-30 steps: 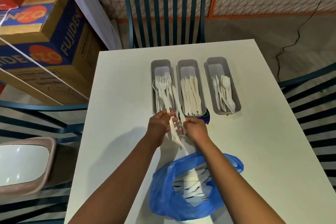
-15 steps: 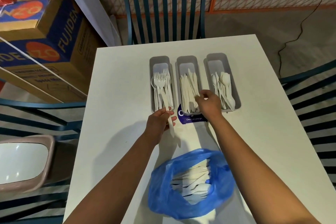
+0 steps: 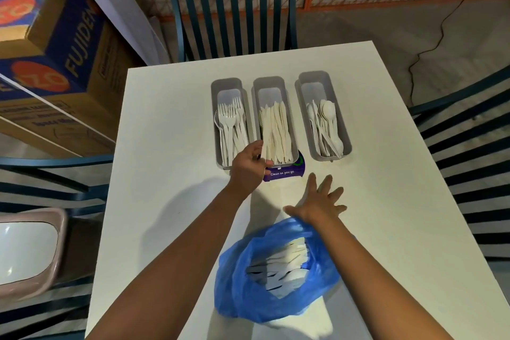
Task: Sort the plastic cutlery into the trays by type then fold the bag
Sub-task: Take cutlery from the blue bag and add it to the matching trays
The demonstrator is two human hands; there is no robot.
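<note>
**Left hand at the knife tray, right hand spread above the bag**

From my feed, starting at the left: a printed cardboard box (image 3: 55, 44) sits off the white table (image 3: 165, 124). On the table I see three grey trays side by side. The fork tray (image 3: 226, 85) holds white forks, the knife tray (image 3: 268, 84) in the middle holds knives, and the spoon tray (image 3: 314, 80) on the right holds spoons.

The left hand (image 3: 249, 164) is at the near ends of the fork and knife trays – its fingers are curled and seem to pinch a white knife (image 3: 265, 143) that lies along the left edge of the knife tray, though I cannot tell how firm the hold is. Just beside it, a purple sticker (image 3: 287, 172) pokes out from under the knife tray.

Further right, the right hand (image 3: 320, 203) hovers palm down with fingers spread, holding nothing. Below it lies the blue plastic bag (image 3: 242, 284), mouth open – more white cutlery (image 3: 284, 268) is inside.
</note>
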